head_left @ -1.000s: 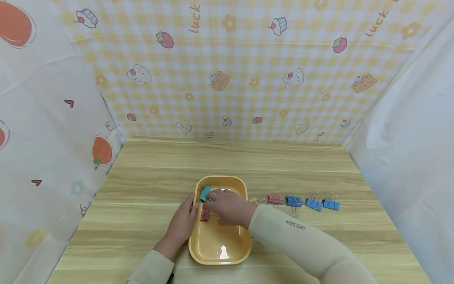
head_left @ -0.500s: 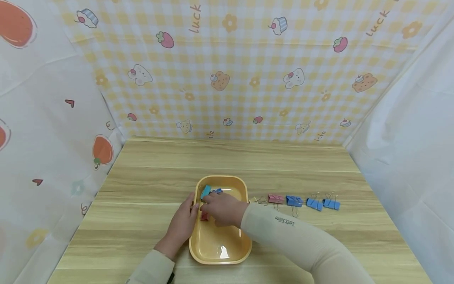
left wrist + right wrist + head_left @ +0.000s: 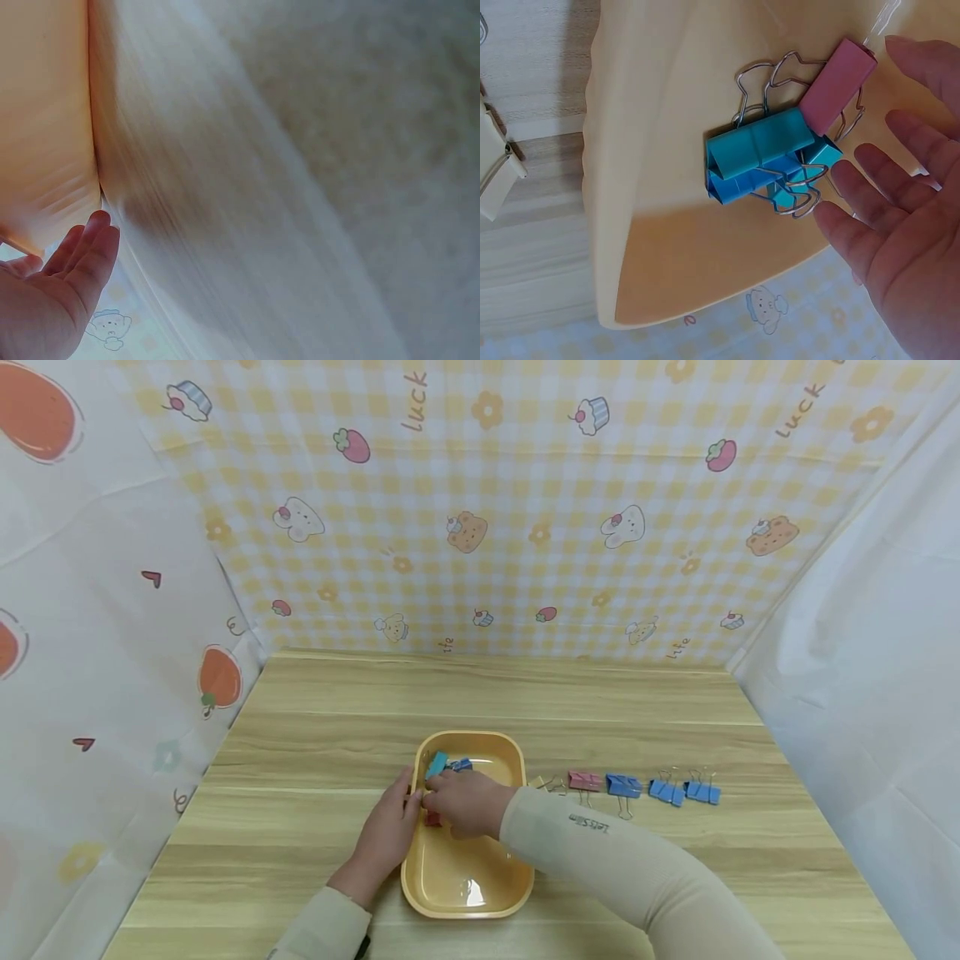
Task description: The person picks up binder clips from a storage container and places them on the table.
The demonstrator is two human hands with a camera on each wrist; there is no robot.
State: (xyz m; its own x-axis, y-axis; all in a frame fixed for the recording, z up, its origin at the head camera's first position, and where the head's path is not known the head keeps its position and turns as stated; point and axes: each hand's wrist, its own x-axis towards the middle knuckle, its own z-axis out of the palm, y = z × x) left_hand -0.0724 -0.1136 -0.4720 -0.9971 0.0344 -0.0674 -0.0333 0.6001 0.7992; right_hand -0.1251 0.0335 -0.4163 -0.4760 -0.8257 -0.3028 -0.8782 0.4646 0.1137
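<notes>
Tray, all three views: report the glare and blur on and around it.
Head view: a white glare patch on the floor of the tray, at the end nearer the person; right wrist view: a pale reflection streak beside the pink clip, the clips fairly crisp; left wrist view: soft blur across the right half, the left hand clearer.

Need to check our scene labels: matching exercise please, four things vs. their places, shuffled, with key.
1. left hand
2. right hand
3. pale yellow clip
4. rightmost blue clip

A. farthest from the tray
B. inside the tray
C. at the tray's left side
D. on the table, just right of the tray

Pairs: 1-C, 2-B, 3-D, 4-A
</notes>
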